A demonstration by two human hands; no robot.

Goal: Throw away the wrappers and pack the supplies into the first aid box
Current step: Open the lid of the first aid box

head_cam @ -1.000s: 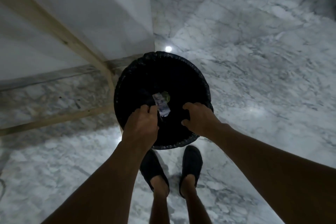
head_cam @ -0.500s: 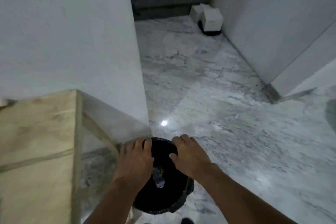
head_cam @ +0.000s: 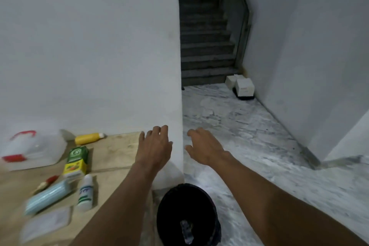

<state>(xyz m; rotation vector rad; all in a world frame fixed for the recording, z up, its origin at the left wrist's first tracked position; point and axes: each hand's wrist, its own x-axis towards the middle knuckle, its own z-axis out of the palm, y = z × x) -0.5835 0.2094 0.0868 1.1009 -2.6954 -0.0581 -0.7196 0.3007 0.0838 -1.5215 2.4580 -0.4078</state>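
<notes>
1. Room: white walls, marble floor, dark stairs (head_cam: 205, 46) at back.
2. Wooden table (head_cam: 117, 152) on the left; black bin (head_cam: 186, 215) on floor to its right, a wrapper (head_cam: 186, 230) lies inside.
3. First aid box (head_cam: 34, 152) stands at table's far left, w/ supplies near it: masks (head_cam: 47, 195), green carton (head_cam: 76, 161), white bottle (head_cam: 85, 192), yellow bottle (head_cam: 87, 138). Long axes mostly point away from the person.
4. Left hand (head_cam: 154, 146) is nearer to the supplies; right hand (head_cam: 205, 146) is over the floor. Both spread, holding nothing.
</notes>
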